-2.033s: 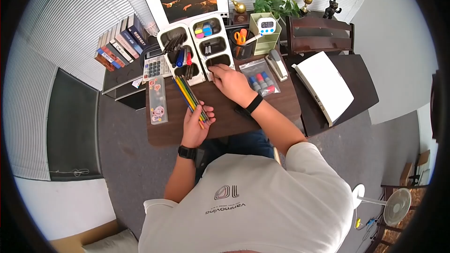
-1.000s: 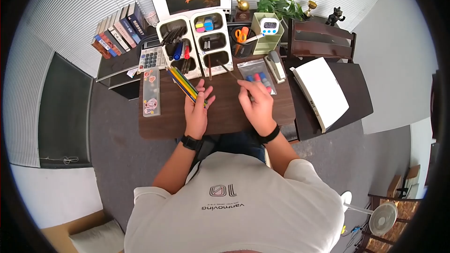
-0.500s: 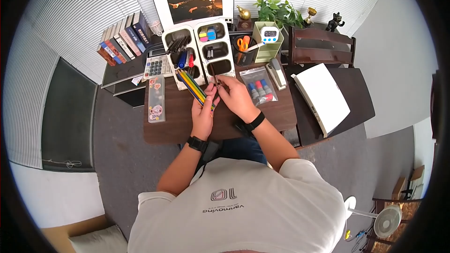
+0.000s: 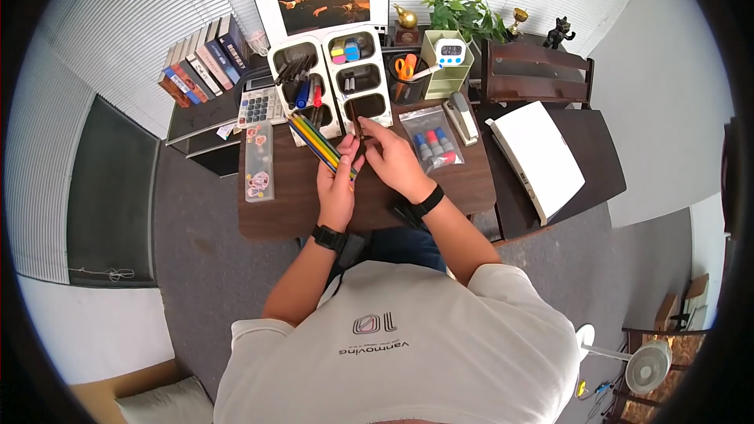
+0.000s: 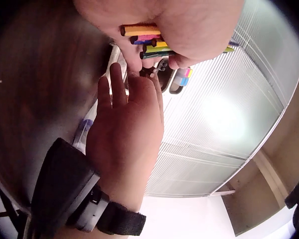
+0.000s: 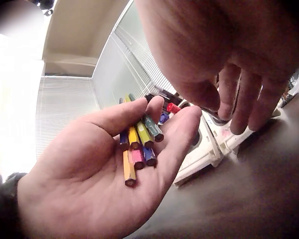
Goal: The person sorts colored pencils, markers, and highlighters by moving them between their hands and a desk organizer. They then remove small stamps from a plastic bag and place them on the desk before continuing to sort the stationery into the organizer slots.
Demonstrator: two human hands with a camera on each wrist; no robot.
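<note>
In the head view, my left hand (image 4: pixel 336 192) grips a bundle of coloured pencils (image 4: pixel 318 145) slanting up and to the left. The right wrist view shows the blunt ends of the bundle, yellow, green, pink and blue pencils (image 6: pixel 130 172), lying across the left palm. Close beside those fingers, my right hand (image 4: pixel 398 166) pinches a thin dark brown pencil (image 4: pixel 356 119) pointing toward the organizers; its lower part is hidden by fingers. Behind the hands stand two white organizers, the right one (image 4: pixel 382 72) with highlighters (image 4: pixel 345 50), the left one (image 4: pixel 326 82) with dark pens and markers (image 4: pixel 301 94).
On the desk (image 4: pixel 290 216) lie a clear sticker-covered case (image 4: pixel 259 163) at left and a bag of capped bottles (image 4: pixel 433 141) at right. A stapler (image 4: pixel 461 118), a mesh pen cup (image 4: pixel 402 93), a green holder with a timer (image 4: pixel 450 52) and a calculator (image 4: pixel 259 106) surround the organizers.
My right hand left the right organizer's lowest compartment, swung right with a dark pencil, then came back beside the left hand. The left hand keeps its coloured bundle throughout.
</note>
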